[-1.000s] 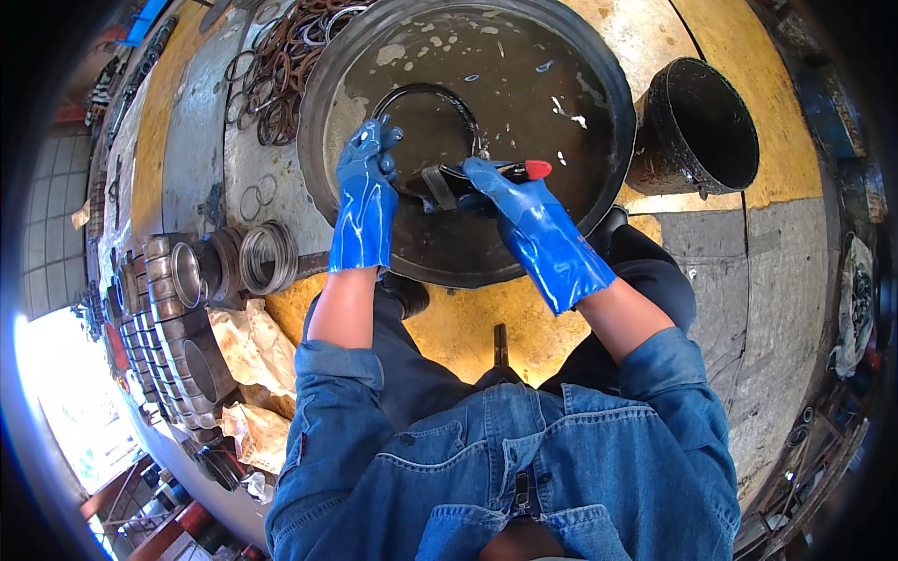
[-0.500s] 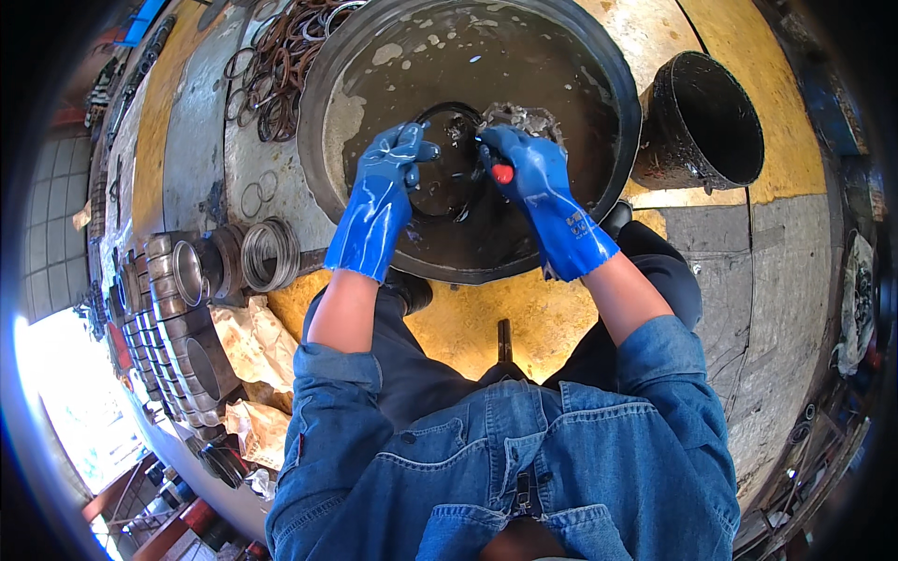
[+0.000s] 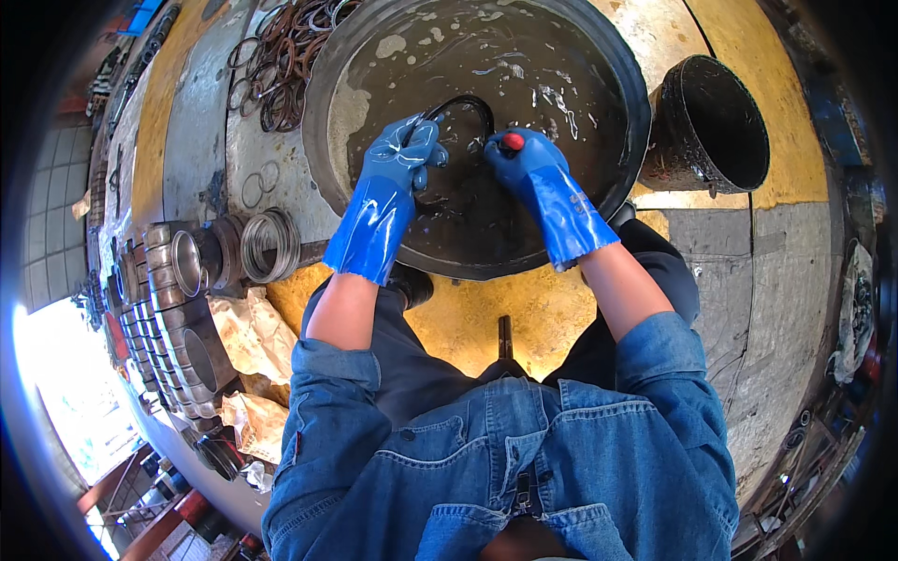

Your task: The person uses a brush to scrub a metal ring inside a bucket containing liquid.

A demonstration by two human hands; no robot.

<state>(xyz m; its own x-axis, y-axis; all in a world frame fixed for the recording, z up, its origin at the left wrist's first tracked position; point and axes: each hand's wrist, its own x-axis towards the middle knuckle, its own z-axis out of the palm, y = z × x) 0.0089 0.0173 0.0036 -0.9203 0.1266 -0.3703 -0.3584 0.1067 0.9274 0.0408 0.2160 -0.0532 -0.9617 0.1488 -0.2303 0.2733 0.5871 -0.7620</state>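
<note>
Both my hands wear long blue rubber gloves and reach into a big round basin [image 3: 327, 112] of dark, foamy liquid. My left hand [image 3: 404, 159] grips a thin black ring [image 3: 468, 101] that stands up out of the liquid. My right hand [image 3: 524, 159] is closed around a tool with a red handle end [image 3: 513, 141], held against the lower part of the ring. The tool's working end is hidden under the glove and ring.
A black bucket [image 3: 716, 126] stands right of the basin. Rusty rings [image 3: 290, 56] lie in a heap at the upper left. Metal cylinder sleeves [image 3: 192, 266] and ring stacks [image 3: 267, 245] line the left side, with crumpled paper [image 3: 248, 341] beside them. The floor is yellow and grey.
The ring was first raised from the liquid, then held as a dark disc between both hands, and now stands edge-up again. Both hands shifted slightly up and closer together.
</note>
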